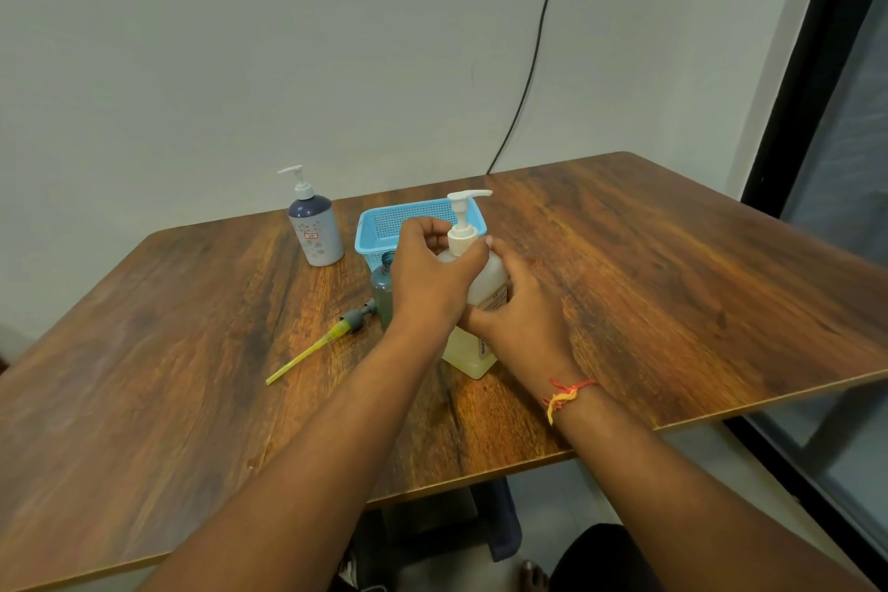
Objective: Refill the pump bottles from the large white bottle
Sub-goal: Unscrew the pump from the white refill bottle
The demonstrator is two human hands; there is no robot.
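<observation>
The large white bottle point(491, 278) stands upright at the centre of the frame on the wooden surface point(648, 284). Its white pump head point(465, 207) is on top, and pale yellow liquid shows in its lower part. The left hand point(432, 276) comes in from the lower left, its fingers curled around the neck just under the pump collar. The right hand point(521, 305) is clamped on the body of the same bottle from the right, thumb across the labelled front (the fingers on the far side are mostly hidden). A red and yellow thread bracelet point(568, 394) sits on the right wrist.

Just left of the bottle, partly behind the left hand, stands a grey-green bottle point(382, 291) with its mouth open. A grey pump with a yellow tube point(312, 351) lies flat on the surface just beside it, the tube pointing toward the lower left. Behind both bottles is a light blue mesh basket point(384, 222). Further left, apart from the rest, stands a blue and white pump bottle point(314, 231) with its pump on. A black cable point(538, 48) runs down the wall toward the surface's far edge.
</observation>
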